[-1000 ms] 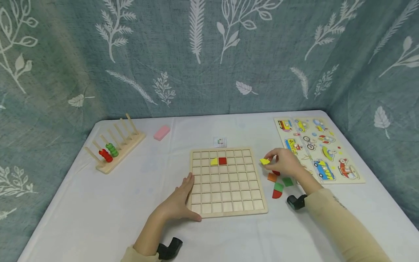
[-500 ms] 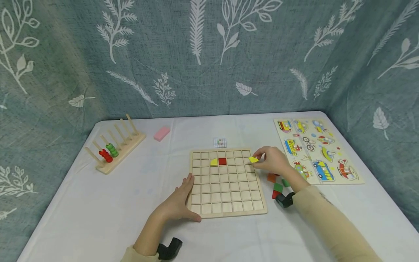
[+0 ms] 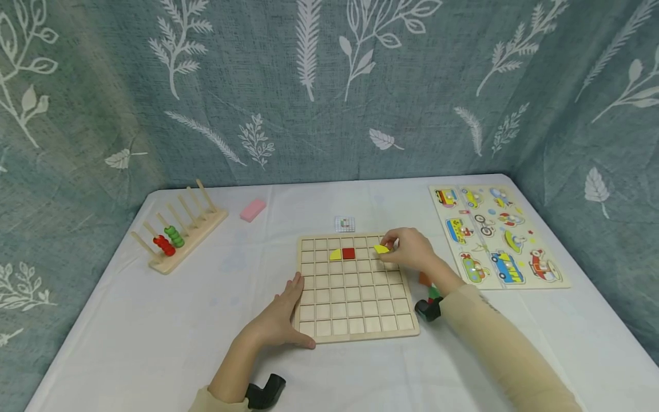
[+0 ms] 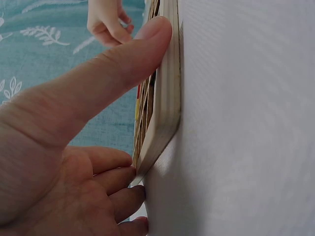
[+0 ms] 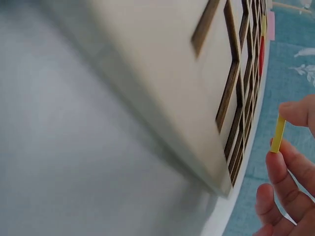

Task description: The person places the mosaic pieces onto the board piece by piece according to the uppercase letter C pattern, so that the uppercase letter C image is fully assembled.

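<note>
The right hand (image 3: 410,249) pinches a flat yellow piece (image 3: 380,249) over the far right part of a square, pale wooden grid board (image 3: 353,294); the left hand (image 3: 280,318), thumb and fingers apart, touches its left side.

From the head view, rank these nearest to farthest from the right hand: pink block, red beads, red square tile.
From the right hand:
1. Red square tile: left of the hand, on the gridded wooden board.
2. Pink block: farther left, beyond the board's far left corner.
3. Red beads: farthest left, on the peg rack.
</note>
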Demonstrator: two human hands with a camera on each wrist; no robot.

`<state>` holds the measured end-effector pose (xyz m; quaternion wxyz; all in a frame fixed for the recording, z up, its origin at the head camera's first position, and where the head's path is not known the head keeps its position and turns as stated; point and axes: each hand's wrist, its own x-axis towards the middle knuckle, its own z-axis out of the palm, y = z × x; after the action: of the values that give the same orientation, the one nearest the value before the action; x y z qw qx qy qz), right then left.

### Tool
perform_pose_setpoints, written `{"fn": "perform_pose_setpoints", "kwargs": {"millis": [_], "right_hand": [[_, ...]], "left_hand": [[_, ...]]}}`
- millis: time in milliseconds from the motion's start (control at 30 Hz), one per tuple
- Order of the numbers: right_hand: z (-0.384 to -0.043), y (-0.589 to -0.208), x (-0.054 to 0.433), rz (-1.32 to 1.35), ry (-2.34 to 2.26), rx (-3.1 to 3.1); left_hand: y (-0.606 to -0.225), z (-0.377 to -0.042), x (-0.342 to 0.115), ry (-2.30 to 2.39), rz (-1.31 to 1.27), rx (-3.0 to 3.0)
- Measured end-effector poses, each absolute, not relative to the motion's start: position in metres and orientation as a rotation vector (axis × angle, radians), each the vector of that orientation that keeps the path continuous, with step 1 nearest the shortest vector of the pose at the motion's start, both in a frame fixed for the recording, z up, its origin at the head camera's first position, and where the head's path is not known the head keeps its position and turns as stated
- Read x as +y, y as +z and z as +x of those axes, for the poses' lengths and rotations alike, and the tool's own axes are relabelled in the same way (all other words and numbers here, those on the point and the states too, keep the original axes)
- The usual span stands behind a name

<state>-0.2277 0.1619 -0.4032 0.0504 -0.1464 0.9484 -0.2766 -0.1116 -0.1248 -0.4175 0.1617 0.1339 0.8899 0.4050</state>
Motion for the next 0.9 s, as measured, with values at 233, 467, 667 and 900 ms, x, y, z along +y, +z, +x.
{"fn": "perform_pose_setpoints", "kwargs": {"millis": [233,467,667,900], "right_hand": [[-0.23,-0.401,0.153,-0.483,-0.81,2.884],[-0.236,-0.4,0.142,-0.473,-0.741,2.881],[-0.24,-0.4,0.134,-0.459,-0.705,2.864],[-0.241,-0.4,0.124,-0.423,-0.626,2.84]], "left_hand": [[-0.416,-0.111,-0.124,1.15,0.375,2.541],[-0.416,-0.111,-0.124,1.14,0.379,2.542],[-0.416,-0.111,-0.124,1.142,0.383,2.546],[-0.417,-0.112,-0.125,1.134,0.389,2.549]]}}
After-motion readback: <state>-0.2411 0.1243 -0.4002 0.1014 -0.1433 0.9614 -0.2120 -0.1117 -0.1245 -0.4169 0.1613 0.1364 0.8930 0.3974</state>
